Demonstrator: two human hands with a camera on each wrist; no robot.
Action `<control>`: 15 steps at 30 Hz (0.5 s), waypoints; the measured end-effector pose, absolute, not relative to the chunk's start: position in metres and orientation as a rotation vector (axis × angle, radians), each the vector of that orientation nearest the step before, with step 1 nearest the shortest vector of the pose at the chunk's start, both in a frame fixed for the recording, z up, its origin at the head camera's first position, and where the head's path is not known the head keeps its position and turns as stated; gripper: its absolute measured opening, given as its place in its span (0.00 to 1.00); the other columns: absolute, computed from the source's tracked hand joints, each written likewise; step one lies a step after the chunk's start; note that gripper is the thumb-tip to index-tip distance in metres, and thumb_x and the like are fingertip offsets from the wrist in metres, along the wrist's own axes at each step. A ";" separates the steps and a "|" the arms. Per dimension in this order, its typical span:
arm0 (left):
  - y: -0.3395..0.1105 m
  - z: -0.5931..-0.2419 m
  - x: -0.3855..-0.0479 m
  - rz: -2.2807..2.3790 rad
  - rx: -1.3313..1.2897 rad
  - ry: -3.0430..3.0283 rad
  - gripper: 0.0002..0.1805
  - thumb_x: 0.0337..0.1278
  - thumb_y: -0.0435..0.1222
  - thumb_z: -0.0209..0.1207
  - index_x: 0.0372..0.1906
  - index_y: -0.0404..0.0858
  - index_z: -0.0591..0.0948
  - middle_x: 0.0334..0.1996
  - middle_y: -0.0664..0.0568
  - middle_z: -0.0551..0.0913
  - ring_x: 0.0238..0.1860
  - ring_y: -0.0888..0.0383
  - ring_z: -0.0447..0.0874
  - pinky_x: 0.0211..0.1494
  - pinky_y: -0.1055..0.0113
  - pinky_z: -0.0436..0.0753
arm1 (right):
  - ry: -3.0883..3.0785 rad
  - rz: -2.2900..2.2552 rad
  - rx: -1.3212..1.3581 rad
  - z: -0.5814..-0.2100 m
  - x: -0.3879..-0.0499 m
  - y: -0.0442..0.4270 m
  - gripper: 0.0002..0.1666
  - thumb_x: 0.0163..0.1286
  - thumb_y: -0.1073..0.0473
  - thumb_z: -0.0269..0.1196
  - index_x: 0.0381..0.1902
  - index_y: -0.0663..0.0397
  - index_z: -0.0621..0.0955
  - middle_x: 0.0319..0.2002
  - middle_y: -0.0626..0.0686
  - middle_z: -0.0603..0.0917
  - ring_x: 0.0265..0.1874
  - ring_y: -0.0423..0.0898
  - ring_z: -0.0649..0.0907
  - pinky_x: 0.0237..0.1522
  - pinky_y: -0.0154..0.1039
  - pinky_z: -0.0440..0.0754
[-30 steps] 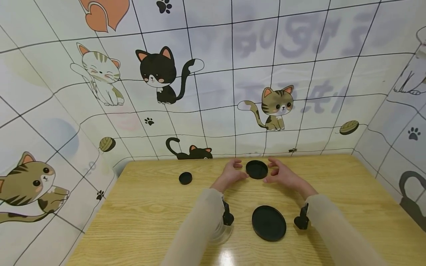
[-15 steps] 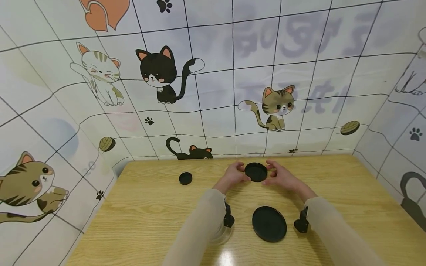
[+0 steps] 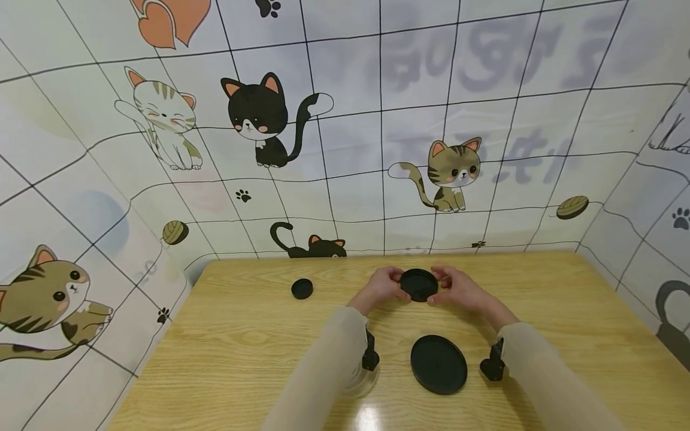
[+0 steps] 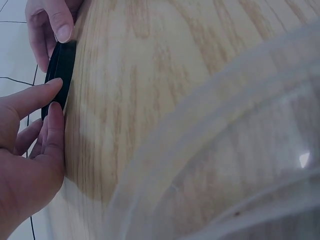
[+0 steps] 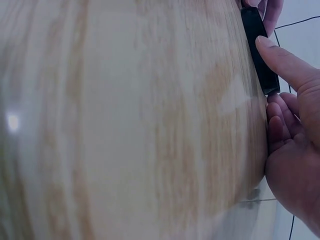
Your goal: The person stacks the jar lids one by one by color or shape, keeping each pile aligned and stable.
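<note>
Toward the back edge of the wooden table (image 3: 242, 335), gripping a shallow black dish (image 3: 418, 285), from both sides at once! Pinching its left rim with the left hand (image 3: 384, 286), with the thumb against the near wall and the fingers curled round toward the far side. Matching that on the right with the right hand (image 3: 458, 290), with the thumb pressed along the outer wall in the right wrist view and fingers tucked in at the dish's end. Held between the two, then, right in front of the cat-print wall covering (image 3: 350, 179). Touching the tabletop or lifted just off it? Cannot tell from these angles.

Over to the nearer ground: lying between the forearms, a larger black dish (image 3: 439, 364), flat on the wood and well apart from both hands. Just left of that, partly hidden under the left sleeve (image 3: 329, 353), a round clear container (image 3: 362, 386), looming big and blurred across the left wrist view. Out on the left, toward the back, a smaller black dish (image 3: 302, 288), well clear of the fingers. Strapped at the cuffs, two small black devices, at left (image 3: 370, 353) and at right (image 3: 492, 363). Gleaming at the bottom of the head view, a bright reflection on the wood.
</note>
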State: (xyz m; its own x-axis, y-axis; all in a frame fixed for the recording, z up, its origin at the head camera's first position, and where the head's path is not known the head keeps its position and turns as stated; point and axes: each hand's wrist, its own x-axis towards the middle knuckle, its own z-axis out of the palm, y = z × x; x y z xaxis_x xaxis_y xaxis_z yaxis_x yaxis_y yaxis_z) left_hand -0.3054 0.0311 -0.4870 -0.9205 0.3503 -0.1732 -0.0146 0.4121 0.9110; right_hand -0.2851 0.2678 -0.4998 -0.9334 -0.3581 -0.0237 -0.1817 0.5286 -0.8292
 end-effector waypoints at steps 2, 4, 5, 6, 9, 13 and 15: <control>0.031 -0.486 -0.305 1.488 0.298 2.355 0.33 0.46 0.24 0.76 0.61 0.33 0.80 0.45 0.49 0.80 0.40 0.57 0.76 0.48 0.65 0.80 | 2.577 -1.359 -0.464 -0.500 -0.285 0.268 0.51 0.64 0.58 0.75 0.75 0.72 0.61 0.61 0.68 0.71 0.53 0.58 0.73 0.58 0.56 0.74; 0.032 -0.486 -0.305 1.469 0.307 2.376 0.33 0.45 0.24 0.76 0.61 0.33 0.80 0.45 0.48 0.80 0.40 0.57 0.75 0.47 0.66 0.80 | 2.581 -1.354 -0.470 -0.500 -0.284 0.268 0.50 0.65 0.58 0.75 0.75 0.73 0.62 0.62 0.68 0.72 0.53 0.58 0.73 0.57 0.55 0.73; 0.032 -0.486 -0.305 1.463 0.308 2.383 0.33 0.45 0.24 0.76 0.61 0.33 0.80 0.45 0.48 0.80 0.40 0.57 0.75 0.47 0.66 0.79 | 2.583 -1.354 -0.474 -0.500 -0.284 0.268 0.50 0.65 0.58 0.75 0.74 0.73 0.62 0.62 0.68 0.72 0.53 0.58 0.73 0.56 0.55 0.73; 0.032 -0.486 -0.304 1.454 0.313 2.391 0.33 0.45 0.24 0.76 0.61 0.33 0.80 0.45 0.49 0.80 0.40 0.58 0.75 0.47 0.66 0.79 | 2.586 -1.351 -0.482 -0.500 -0.284 0.268 0.49 0.65 0.58 0.75 0.74 0.72 0.63 0.62 0.68 0.72 0.53 0.58 0.73 0.56 0.55 0.73; 0.032 -0.485 -0.304 1.442 0.325 2.403 0.33 0.45 0.24 0.76 0.61 0.33 0.80 0.45 0.48 0.80 0.40 0.58 0.76 0.48 0.66 0.80 | 2.601 -1.345 -0.506 -0.500 -0.284 0.268 0.47 0.64 0.57 0.75 0.72 0.72 0.66 0.63 0.68 0.73 0.52 0.58 0.73 0.53 0.54 0.73; 0.033 -0.484 -0.303 1.427 0.334 2.423 0.33 0.44 0.23 0.76 0.60 0.32 0.80 0.45 0.47 0.81 0.41 0.57 0.77 0.49 0.65 0.81 | 2.617 -1.317 -0.536 -0.501 -0.285 0.269 0.44 0.64 0.56 0.76 0.70 0.71 0.70 0.61 0.67 0.75 0.49 0.57 0.73 0.51 0.52 0.72; 0.034 -0.485 -0.303 1.408 0.337 2.447 0.33 0.43 0.23 0.77 0.60 0.32 0.80 0.45 0.47 0.82 0.41 0.57 0.78 0.49 0.65 0.81 | 2.623 -1.302 -0.537 -0.501 -0.286 0.269 0.43 0.64 0.56 0.76 0.70 0.70 0.71 0.60 0.66 0.76 0.49 0.56 0.73 0.51 0.51 0.73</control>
